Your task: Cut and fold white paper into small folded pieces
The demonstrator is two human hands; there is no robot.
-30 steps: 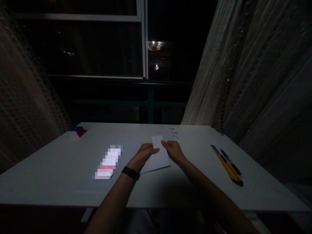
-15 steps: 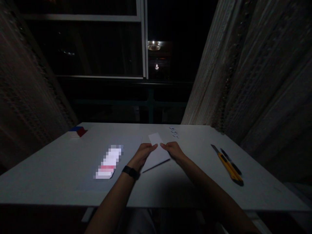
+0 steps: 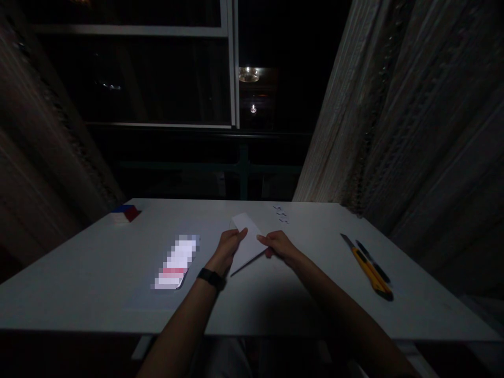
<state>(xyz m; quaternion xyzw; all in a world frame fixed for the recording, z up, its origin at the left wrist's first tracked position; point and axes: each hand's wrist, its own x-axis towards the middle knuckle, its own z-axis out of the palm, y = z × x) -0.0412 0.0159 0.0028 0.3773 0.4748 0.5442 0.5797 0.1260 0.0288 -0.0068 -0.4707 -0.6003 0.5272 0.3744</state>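
Note:
A white piece of paper (image 3: 249, 242) is held tilted above the table between my two hands. My left hand (image 3: 228, 248), with a dark watch on its wrist, pinches the paper's left side, thumb on top. On the right side, my right hand (image 3: 281, 244) grips the edge with its thumb over the face and fingers partly hidden beneath. A dark line runs along the paper's near edge; whether it is an edge or a shadow I cannot tell. Left of my left hand lies a phone (image 3: 177, 263) with its bright screen blurred out.
On the white table (image 3: 94, 273), a yellow utility knife (image 3: 369, 270) and a dark pen (image 3: 373, 261) lie at the right. Small dark marks (image 3: 281, 214) show beyond my right hand. A blue, red and white block (image 3: 125, 213) sits at the far left. Curtains (image 3: 334, 131) frame the dark window.
The paper has turned, its far end swinging left and its near right corner rising. My right fingers have curled under it, and my left thumb has shifted slightly left.

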